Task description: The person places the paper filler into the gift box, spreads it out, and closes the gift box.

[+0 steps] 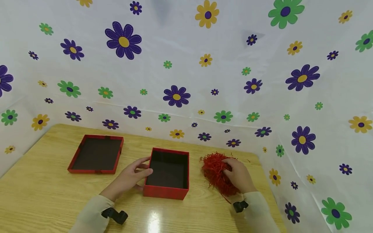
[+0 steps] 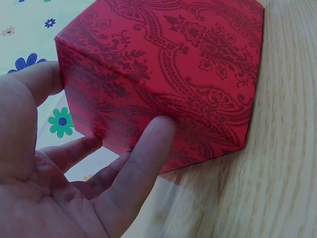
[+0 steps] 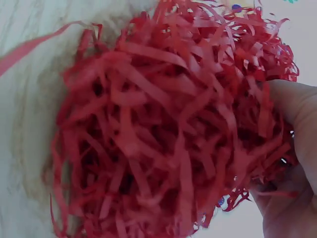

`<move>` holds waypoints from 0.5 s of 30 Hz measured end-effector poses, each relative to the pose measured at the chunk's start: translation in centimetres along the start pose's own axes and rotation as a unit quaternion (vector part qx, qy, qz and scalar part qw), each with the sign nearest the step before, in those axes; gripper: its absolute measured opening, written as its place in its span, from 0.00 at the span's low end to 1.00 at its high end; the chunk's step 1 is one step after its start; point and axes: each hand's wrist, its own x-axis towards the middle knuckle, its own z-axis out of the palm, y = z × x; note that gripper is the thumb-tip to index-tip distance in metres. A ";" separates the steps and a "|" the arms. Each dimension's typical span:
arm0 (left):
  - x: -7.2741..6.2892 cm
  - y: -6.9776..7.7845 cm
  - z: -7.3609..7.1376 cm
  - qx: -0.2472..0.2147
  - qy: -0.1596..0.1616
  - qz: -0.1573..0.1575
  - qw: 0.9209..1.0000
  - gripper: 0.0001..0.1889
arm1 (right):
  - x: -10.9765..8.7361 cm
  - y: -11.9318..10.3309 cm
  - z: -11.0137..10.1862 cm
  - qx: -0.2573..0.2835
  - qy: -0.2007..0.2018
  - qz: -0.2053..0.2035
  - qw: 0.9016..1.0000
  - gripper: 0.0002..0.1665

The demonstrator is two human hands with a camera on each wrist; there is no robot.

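A red lidless box (image 1: 166, 192) with a black inside stands on the table near the middle. My left hand (image 1: 129, 178) grips its left side, thumb at the rim and the other fingers against the outside. Dark swirls pattern the red walls of the box (image 2: 168, 64) in the left wrist view. To the right lies a loose heap of red shredded paper (image 1: 215, 171). Fingers of my right hand (image 1: 237, 174) are sunk into the heap and grip some strands. Up close, the shredded paper (image 3: 148, 129) hides those fingertips.
A red-rimmed box lid (image 1: 97, 155) lies inside-up at the table's left. The wooden table (image 1: 32, 174) meets a white flowered curtain (image 1: 186, 77) at its back and sides. Each wrist carries a small black camera mount (image 1: 115, 216).
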 end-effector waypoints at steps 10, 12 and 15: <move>0.1 -0.1 0.0 0.004 0.004 0.002 1.000 0.38 | 0.6 -0.5 -2.4 0.044 0.000 0.021 0.999 0.18; 0.1 -0.1 0.0 0.003 0.003 0.003 1.000 0.39 | 0.7 -0.6 -2.8 0.050 0.005 0.017 0.999 0.18; 0.1 -0.1 0.0 0.000 0.002 0.003 1.000 0.39 | 0.8 -0.7 -3.5 0.057 0.019 0.002 0.998 0.18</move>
